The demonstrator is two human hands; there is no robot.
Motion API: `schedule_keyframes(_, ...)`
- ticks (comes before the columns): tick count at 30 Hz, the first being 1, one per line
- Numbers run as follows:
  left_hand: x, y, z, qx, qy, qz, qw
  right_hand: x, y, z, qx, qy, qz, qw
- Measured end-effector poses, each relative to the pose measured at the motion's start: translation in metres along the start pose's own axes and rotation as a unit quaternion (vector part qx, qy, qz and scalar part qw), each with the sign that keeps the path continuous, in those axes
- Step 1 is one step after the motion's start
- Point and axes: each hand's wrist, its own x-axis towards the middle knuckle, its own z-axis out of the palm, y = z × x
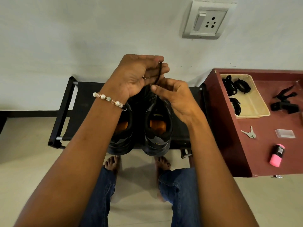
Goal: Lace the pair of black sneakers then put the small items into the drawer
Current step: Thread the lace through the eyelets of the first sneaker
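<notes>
My hands, the left hand (139, 76) and the right hand (173, 99), cover the front halves of both sneakers (157, 128), so I cannot tell which eyelets the lace (159, 74) runs through. The cabinet (229, 122) is cut off by the right edge. The black clips (285, 102) on it are too dark to tell apart.
</notes>
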Motion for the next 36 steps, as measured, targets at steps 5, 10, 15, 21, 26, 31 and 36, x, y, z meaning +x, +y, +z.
schedule_keyframes(5, 0.004, 0.001, -0.006, -0.121, 0.021, -0.025, 0.992, -0.001, -0.002, 0.005, 0.003, -0.034, 0.022, 0.999)
schedule_keyframes(10, 0.023, -0.011, -0.033, -0.154, 0.133, 0.009, 0.979, -0.005, -0.011, -0.043, 0.029, 0.075, 0.027, 0.996)
schedule_keyframes(15, 0.039, -0.028, -0.047, -0.082, 0.217, 0.01, 0.973, -0.008, 0.0, -0.079, -0.043, 0.263, -0.005, 0.964)
schedule_keyframes(21, 0.036, -0.047, -0.036, 0.463, 0.158, 0.075, 0.869, 0.004, -0.003, -0.061, -0.065, 0.246, -0.043, 0.966)
schedule_keyframes(26, 0.024, -0.046, -0.009, 0.536, -0.009, 0.191, 0.822, 0.013, -0.002, -0.022, -0.127, 0.138, -0.039, 0.981)
schedule_keyframes(31, 0.027, -0.046, -0.018, 0.427, 0.095, 0.183, 0.88, 0.014, 0.0, -0.03, -0.118, 0.137, -0.017, 0.983)
schedule_keyframes(36, 0.036, -0.032, -0.056, 0.333, 0.302, 0.216, 0.867, 0.008, 0.006, -0.055, -0.121, 0.155, 0.017, 0.98)
